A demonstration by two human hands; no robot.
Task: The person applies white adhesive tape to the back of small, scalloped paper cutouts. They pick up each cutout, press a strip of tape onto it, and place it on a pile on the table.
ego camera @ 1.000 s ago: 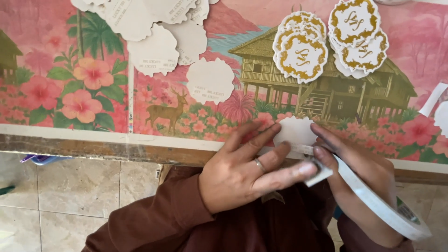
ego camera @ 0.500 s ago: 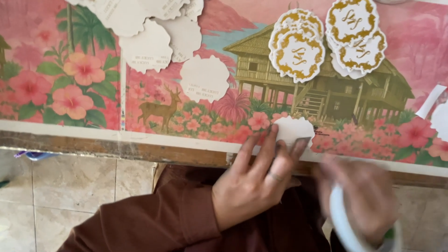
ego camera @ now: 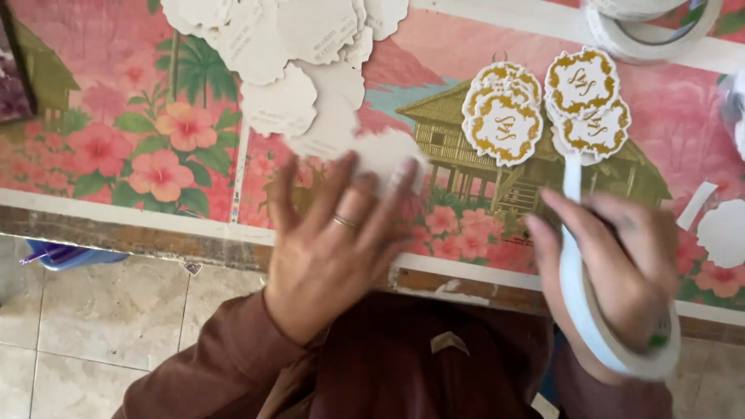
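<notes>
My left hand (ego camera: 334, 248) is spread flat, fingers apart, over a white scalloped paper cutout (ego camera: 388, 155) on the flowered table cover. A ring sits on one finger. My right hand (ego camera: 613, 264) holds a roll of white tape (ego camera: 613, 334) worn around the wrist and palm, with a strip of tape rising toward the gold-edged round labels (ego camera: 504, 116). A second stack of gold-edged labels (ego camera: 586, 97) lies just right of the first.
A pile of blank white scalloped cutouts (ego camera: 287, 39) lies at the top left. Another tape roll (ego camera: 644, 23) sits at the top right. A lone white cutout (ego camera: 725, 233) lies far right. The table edge (ego camera: 155, 240) runs across; tiled floor (ego camera: 93, 326) below.
My left hand has slid up and left, flattening onto the white cutout. My right hand with the tape roll has pulled away to the right and risen onto the table.
</notes>
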